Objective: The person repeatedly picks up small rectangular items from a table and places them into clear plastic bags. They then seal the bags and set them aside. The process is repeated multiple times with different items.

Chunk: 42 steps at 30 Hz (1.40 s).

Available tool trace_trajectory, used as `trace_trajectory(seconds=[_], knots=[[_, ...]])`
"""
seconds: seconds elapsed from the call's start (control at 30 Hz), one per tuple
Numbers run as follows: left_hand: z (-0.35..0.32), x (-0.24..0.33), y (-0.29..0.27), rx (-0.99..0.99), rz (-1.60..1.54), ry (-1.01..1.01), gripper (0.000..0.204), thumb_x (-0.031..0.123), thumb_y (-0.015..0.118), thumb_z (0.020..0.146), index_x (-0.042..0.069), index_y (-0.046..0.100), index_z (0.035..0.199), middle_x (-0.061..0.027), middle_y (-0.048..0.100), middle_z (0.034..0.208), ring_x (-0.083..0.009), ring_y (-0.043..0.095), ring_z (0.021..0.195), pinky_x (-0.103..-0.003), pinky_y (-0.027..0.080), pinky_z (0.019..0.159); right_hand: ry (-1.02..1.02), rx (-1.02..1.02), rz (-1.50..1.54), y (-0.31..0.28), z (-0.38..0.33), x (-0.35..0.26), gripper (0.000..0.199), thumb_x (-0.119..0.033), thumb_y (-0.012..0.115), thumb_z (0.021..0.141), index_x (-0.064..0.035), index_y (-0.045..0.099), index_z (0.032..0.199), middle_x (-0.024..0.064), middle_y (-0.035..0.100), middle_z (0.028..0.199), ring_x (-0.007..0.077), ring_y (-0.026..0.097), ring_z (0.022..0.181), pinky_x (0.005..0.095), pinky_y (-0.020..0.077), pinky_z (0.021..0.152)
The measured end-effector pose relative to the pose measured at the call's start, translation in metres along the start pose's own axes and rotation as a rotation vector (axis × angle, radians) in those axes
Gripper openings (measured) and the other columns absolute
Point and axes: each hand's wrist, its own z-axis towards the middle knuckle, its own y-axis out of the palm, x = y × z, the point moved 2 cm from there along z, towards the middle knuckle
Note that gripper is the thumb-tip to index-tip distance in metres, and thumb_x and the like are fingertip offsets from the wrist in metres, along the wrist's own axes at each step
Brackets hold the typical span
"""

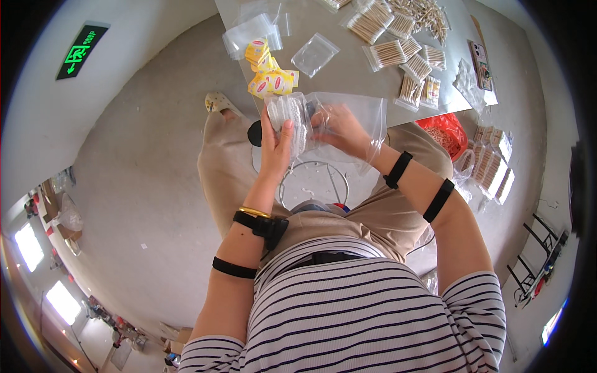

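My left hand (277, 140) is closed around a bundle of cotton swab packs (284, 112), held just off the table's near edge. Rows of white tips face up through the clear wrapping, with my thumb laid across the near side. A large clear plastic bag (371, 112) spreads to the right of the bundle. Seen through its film, my right hand (339, 127) reaches in with fingers curled toward the packs. Plastic glare and the bundle hide its fingertips, so what they grip is unclear.
On the grey table (348, 81) lie yellow-and-white cards (273, 81), flat clear bags (252, 34), a single bag (315, 55), swab packs (388, 53), loose swabs (426, 15) and a phone (480, 64). A red bag (448, 133) and stacked packs (488, 165) sit below right.
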Motion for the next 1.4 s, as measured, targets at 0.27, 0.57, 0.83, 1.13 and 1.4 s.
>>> trace_trajectory(seconds=[0.27,0.57,0.83,1.13,1.4], knots=[[-0.001,0.004,0.002,0.011,-0.051,-0.046,0.073,0.03,0.057,0.109,0.006,0.019,0.166,-0.0135,0.044,0.155,-0.0212,0.048,0.138,-0.035,0.04,0.113,0.31,-0.08,0.618,-0.003,-0.001,0.0,0.024,-0.009,0.073,0.095,-0.0072,0.07,0.118,0.0085,0.074,0.114,0.0206,0.072,0.104,0.037,0.0589,0.088],[0.002,0.009,-0.009,-0.023,-0.287,-0.151,0.074,0.03,0.058,0.109,0.007,0.017,0.167,-0.0108,0.041,0.159,-0.0192,0.045,0.141,-0.035,0.038,0.116,0.137,-0.218,0.604,-0.007,-0.003,-0.002,0.051,-0.004,0.069,0.094,-0.0133,0.063,0.144,0.0123,0.066,0.139,0.0249,0.063,0.127,0.0376,0.0501,0.108],[0.004,0.012,-0.012,-0.007,0.323,0.125,0.083,0.033,0.058,0.108,0.003,0.008,0.167,-0.0227,0.022,0.169,-0.0332,0.026,0.156,-0.043,0.026,0.125,0.209,-0.359,0.652,-0.01,-0.006,-0.002,0.05,-0.003,0.061,0.1,-0.0078,0.055,0.149,0.0112,0.058,0.151,0.0238,0.053,0.14,0.0383,0.0385,0.12],[0.008,0.018,-0.009,0.004,0.633,0.3,0.082,0.04,0.059,0.107,0.007,0.015,0.168,-0.027,0.014,0.17,-0.0419,0.015,0.159,-0.048,0.031,0.123,0.338,-0.568,0.981,0.001,0.0,0.024,0.052,-0.02,0.062,0.104,-0.0106,0.05,0.154,0.0042,0.052,0.153,0.0178,0.048,0.14,0.0383,0.0366,0.121],[0.004,0.031,-0.005,-0.069,0.787,0.378,0.062,0.03,0.067,0.103,0.016,0.046,0.159,-0.021,0.015,0.171,-0.0359,0.047,0.142,-0.043,0.051,0.103,0.346,-0.598,0.83,-0.011,0.005,0.017,0.046,-0.013,0.057,0.105,-0.0107,0.054,0.15,0.0033,0.058,0.144,0.0155,0.052,0.133,0.0352,0.0385,0.118]])
